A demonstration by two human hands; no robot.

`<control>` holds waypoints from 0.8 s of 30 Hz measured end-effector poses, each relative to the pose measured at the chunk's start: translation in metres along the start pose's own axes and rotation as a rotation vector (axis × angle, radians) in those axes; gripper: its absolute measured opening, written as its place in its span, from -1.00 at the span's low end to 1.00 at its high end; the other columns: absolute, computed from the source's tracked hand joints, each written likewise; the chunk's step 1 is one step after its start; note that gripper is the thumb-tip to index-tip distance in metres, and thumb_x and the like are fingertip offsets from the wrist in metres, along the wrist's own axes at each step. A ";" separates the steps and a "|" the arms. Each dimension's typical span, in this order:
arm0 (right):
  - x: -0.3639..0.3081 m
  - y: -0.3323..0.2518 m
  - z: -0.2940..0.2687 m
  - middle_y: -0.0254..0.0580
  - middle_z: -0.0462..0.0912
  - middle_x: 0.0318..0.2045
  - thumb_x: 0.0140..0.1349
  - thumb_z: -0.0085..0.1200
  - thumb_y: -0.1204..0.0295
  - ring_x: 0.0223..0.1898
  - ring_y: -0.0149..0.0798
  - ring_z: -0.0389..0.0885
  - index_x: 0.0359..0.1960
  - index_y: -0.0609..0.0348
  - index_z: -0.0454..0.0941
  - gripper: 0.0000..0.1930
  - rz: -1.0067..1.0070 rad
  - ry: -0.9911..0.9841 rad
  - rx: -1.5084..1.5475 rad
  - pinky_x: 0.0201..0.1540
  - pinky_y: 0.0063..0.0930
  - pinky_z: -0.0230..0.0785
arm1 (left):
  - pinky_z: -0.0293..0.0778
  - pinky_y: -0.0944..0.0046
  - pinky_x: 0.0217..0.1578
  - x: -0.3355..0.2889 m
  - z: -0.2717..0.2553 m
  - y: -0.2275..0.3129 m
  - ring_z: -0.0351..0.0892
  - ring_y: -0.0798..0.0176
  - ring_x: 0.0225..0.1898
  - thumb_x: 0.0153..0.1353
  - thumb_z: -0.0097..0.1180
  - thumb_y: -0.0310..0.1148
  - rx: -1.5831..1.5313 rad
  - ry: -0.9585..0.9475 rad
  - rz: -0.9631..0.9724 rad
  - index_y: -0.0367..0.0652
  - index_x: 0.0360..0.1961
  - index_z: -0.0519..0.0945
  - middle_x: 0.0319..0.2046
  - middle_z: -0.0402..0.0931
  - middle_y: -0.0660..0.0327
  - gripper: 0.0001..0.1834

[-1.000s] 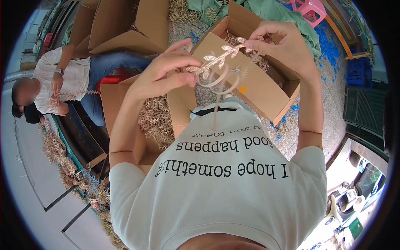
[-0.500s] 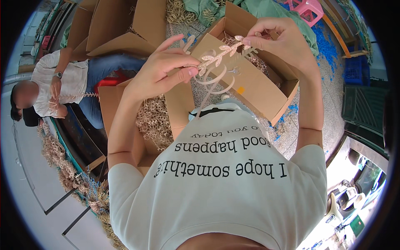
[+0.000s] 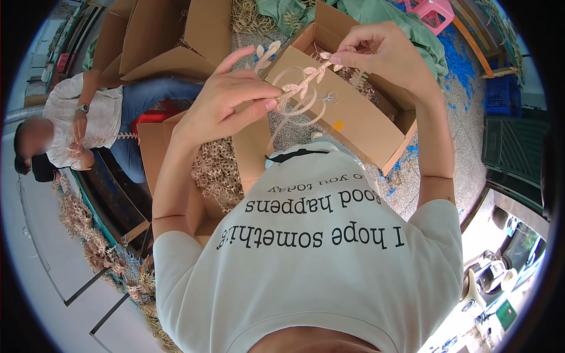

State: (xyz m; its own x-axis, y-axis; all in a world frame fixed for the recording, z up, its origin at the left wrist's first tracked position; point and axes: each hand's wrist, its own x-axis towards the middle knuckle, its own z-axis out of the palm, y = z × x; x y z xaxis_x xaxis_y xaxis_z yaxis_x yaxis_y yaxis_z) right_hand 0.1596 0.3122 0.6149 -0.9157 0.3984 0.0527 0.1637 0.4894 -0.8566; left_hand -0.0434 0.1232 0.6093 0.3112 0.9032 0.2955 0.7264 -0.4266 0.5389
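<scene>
A pale pinkish leaf-shaped trim strip (image 3: 309,81) with a beaded-looking surface is stretched slantwise between my two hands. My left hand (image 3: 226,100) pinches its lower end between thumb and fingers, the index finger raised. Farther up on the right, my right hand (image 3: 382,56) pinches the other end between thumb and forefinger. Below the strip, its loose tail (image 3: 306,120) hangs in pale curls. Under my hands is an open cardboard box (image 3: 359,126) with similar trim inside. What look like small scissors (image 3: 328,97) lie on its flap.
Another cardboard box (image 3: 252,156) at my left holds a heap of beige trim (image 3: 218,173). A co-worker (image 3: 82,120) sits at far left, handling a similar strip. Large cartons (image 3: 170,35), green sheeting (image 3: 400,29), a pink stool (image 3: 434,15) and a blue crate (image 3: 503,100) stand beyond.
My right hand and the strip have shifted slightly left and up. The hanging curls have swung, and the scissors on the flap show more plainly.
</scene>
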 end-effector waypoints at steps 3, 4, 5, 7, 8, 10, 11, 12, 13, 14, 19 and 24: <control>0.000 0.000 0.001 -0.35 0.56 -0.57 0.06 0.19 0.47 -0.50 -0.57 0.44 -0.48 0.30 0.58 -0.87 -0.007 -0.004 0.022 -0.42 -0.67 0.29 | 0.03 0.06 0.21 -0.003 0.003 -0.002 0.53 0.26 -0.39 0.10 0.08 -0.43 -0.026 0.027 -0.001 -0.17 -0.32 0.58 -0.52 0.55 0.30 -0.88; 0.000 0.003 0.003 -0.36 0.56 -0.57 0.06 0.20 0.46 -0.50 -0.57 0.44 -0.48 0.31 0.58 -0.87 -0.016 -0.008 0.050 -0.43 -0.67 0.28 | 0.03 0.06 0.21 -0.003 0.004 -0.003 0.53 0.26 -0.39 0.10 0.08 -0.43 -0.028 0.025 0.000 -0.17 -0.32 0.58 -0.52 0.55 0.30 -0.88; -0.001 0.004 0.003 -0.36 0.56 -0.57 0.06 0.20 0.46 -0.51 -0.57 0.43 -0.48 0.31 0.58 -0.86 -0.026 -0.014 0.079 -0.44 -0.68 0.28 | 0.03 0.06 0.21 -0.004 0.006 -0.003 0.55 0.25 -0.36 0.09 0.08 -0.44 -0.029 0.045 0.008 -0.17 -0.31 0.58 -0.52 0.56 0.29 -0.87; 0.000 0.001 0.004 -0.37 0.55 -0.58 0.06 0.20 0.45 -0.51 -0.58 0.43 -0.49 0.31 0.58 -0.86 -0.034 -0.010 0.042 -0.45 -0.69 0.27 | 0.02 0.05 0.21 -0.005 0.006 -0.004 0.56 0.24 -0.33 0.09 0.09 -0.45 -0.032 0.062 0.017 -0.17 -0.30 0.58 -0.51 0.56 0.29 -0.86; -0.001 0.000 0.004 -0.37 0.55 -0.58 0.06 0.21 0.45 -0.52 -0.58 0.43 -0.49 0.31 0.58 -0.85 -0.044 -0.009 0.004 -0.46 -0.70 0.27 | 0.02 0.05 0.21 -0.006 0.006 -0.005 0.56 0.23 -0.30 0.07 0.09 -0.46 -0.041 0.052 0.014 -0.18 -0.30 0.58 -0.51 0.56 0.27 -0.85; 0.000 0.000 0.006 -0.38 0.55 -0.58 0.06 0.21 0.45 -0.52 -0.59 0.42 -0.49 0.30 0.58 -0.85 -0.031 -0.016 -0.019 -0.46 -0.71 0.26 | 0.02 0.04 0.21 -0.008 0.006 -0.005 0.56 0.22 -0.27 0.06 0.09 -0.47 -0.053 0.040 0.012 -0.18 -0.30 0.58 -0.51 0.56 0.26 -0.85; 0.000 0.000 0.007 -0.39 0.55 -0.59 0.05 0.21 0.44 -0.52 -0.60 0.42 -0.49 0.30 0.58 -0.85 -0.022 -0.023 -0.045 -0.46 -0.71 0.26 | 0.01 0.04 0.22 -0.008 0.005 -0.004 0.56 0.22 -0.27 0.05 0.08 -0.48 -0.042 0.034 0.016 -0.18 -0.30 0.58 -0.50 0.57 0.26 -0.84; 0.000 -0.001 0.008 -0.39 0.55 -0.59 0.05 0.21 0.44 -0.52 -0.60 0.42 -0.49 0.30 0.58 -0.85 -0.020 -0.022 -0.045 -0.46 -0.71 0.26 | 0.01 0.04 0.22 -0.008 0.005 -0.004 0.56 0.21 -0.26 0.03 0.07 -0.50 -0.030 0.028 0.021 -0.18 -0.30 0.58 -0.49 0.57 0.25 -0.83; 0.000 0.000 0.010 -0.40 0.54 -0.59 0.05 0.21 0.44 -0.52 -0.61 0.42 -0.48 0.30 0.58 -0.85 -0.027 -0.037 -0.021 -0.46 -0.72 0.26 | 0.01 0.04 0.22 -0.008 0.006 -0.004 0.56 0.21 -0.26 0.03 0.07 -0.50 -0.032 0.027 0.022 -0.18 -0.30 0.58 -0.49 0.57 0.25 -0.83; 0.001 0.000 0.011 -0.40 0.54 -0.59 0.05 0.22 0.44 -0.52 -0.62 0.41 -0.48 0.29 0.59 -0.85 -0.035 -0.050 0.002 -0.46 -0.72 0.25 | -0.01 0.03 0.23 -0.009 0.008 -0.006 0.56 0.22 -0.25 0.03 0.06 -0.51 -0.076 0.043 0.019 -0.19 -0.30 0.58 -0.48 0.58 0.24 -0.82; -0.004 0.005 0.021 -0.41 0.49 -0.64 0.03 0.23 0.39 -0.56 -0.60 0.37 -0.50 0.29 0.59 -0.82 -0.031 -0.048 0.038 -0.50 -0.68 0.22 | -0.10 0.00 0.25 -0.010 0.017 -0.008 0.56 0.26 -0.24 0.01 0.03 -0.54 -0.425 0.057 -0.145 -0.21 -0.27 0.59 -0.47 0.60 0.21 -0.78; -0.010 -0.001 0.026 -0.42 0.55 -0.58 0.04 0.24 0.41 -0.50 -0.63 0.42 -0.48 0.26 0.59 -0.84 0.021 -0.101 0.016 -0.46 -0.73 0.26 | -0.14 0.02 0.25 -0.017 0.032 -0.009 0.57 0.36 -0.26 0.12 0.11 -0.39 -0.701 0.041 -0.301 -0.17 -0.21 0.61 -0.48 0.62 0.28 -0.79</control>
State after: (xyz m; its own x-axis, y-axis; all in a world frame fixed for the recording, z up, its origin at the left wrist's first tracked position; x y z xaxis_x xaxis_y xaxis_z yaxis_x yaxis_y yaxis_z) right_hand 0.1589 0.2877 0.6022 -0.9446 0.3279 -0.0166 0.1779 0.4689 -0.8652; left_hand -0.0354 0.1129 0.5741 0.1286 0.9886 0.0778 0.2134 -0.1042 0.9714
